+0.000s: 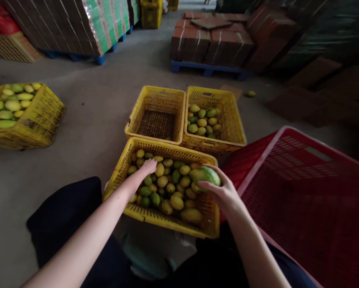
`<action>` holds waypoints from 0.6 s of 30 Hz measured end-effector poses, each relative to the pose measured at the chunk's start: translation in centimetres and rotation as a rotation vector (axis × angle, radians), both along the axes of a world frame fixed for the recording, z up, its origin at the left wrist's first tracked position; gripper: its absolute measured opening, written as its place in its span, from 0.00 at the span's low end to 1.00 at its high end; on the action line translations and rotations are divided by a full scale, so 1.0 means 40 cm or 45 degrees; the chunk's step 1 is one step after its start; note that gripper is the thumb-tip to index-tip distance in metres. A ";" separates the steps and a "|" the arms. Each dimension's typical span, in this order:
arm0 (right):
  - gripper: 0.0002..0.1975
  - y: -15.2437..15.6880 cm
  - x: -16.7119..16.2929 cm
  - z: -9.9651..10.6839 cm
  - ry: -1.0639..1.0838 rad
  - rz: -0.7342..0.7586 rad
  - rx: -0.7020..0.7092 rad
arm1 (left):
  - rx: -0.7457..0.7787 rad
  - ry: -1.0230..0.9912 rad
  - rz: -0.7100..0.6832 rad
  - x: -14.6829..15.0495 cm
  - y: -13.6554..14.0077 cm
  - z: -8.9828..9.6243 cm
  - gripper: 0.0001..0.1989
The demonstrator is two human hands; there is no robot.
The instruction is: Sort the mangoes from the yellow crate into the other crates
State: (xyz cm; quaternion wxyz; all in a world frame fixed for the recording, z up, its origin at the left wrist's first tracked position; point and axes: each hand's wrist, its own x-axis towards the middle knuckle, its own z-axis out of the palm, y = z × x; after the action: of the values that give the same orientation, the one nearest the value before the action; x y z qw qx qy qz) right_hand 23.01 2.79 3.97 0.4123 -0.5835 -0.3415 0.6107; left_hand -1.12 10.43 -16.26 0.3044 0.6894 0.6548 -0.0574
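Note:
A yellow plastic crate [179,230] stands right in front of me, partly filled with green and yellow lemons [177,202]. My right hand [224,188] is closed around a large green-yellow lemon [207,176], raised above the crate's right end. Thumb and fingers grip it from the right side. Over at the crate's left part, my left hand [149,166] reaches down among the fruit with its fingers curled together. A yellow lemon [159,170] lies right beside it. The fingertips are turned away, so whatever they hold is hidden.
Behind stand a bare-bottomed yellow crate [155,136] and another [239,134] partly filled with lemons. A red crate [275,148] is at my right. A heaped yellow crate [51,116] stands left. Stacked cartons [191,44] rest on a blue pallet [207,72].

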 end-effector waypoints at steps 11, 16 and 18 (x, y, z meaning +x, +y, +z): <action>0.28 0.033 0.013 0.006 -0.047 0.042 -0.081 | 0.148 0.247 0.065 0.064 0.061 -0.099 0.23; 0.27 0.034 0.015 0.005 0.177 -0.039 -0.159 | 0.144 0.228 0.136 0.074 0.045 -0.065 0.20; 0.24 0.031 0.014 0.003 0.275 -0.039 -0.161 | 0.143 0.210 0.230 0.084 0.037 -0.033 0.19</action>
State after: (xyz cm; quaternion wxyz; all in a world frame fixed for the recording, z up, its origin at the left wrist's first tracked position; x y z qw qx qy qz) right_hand 23.56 4.04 4.10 0.4183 -0.5442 -0.2467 0.6841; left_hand 2.25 11.92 -17.58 0.2142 0.6364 0.7394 -0.0495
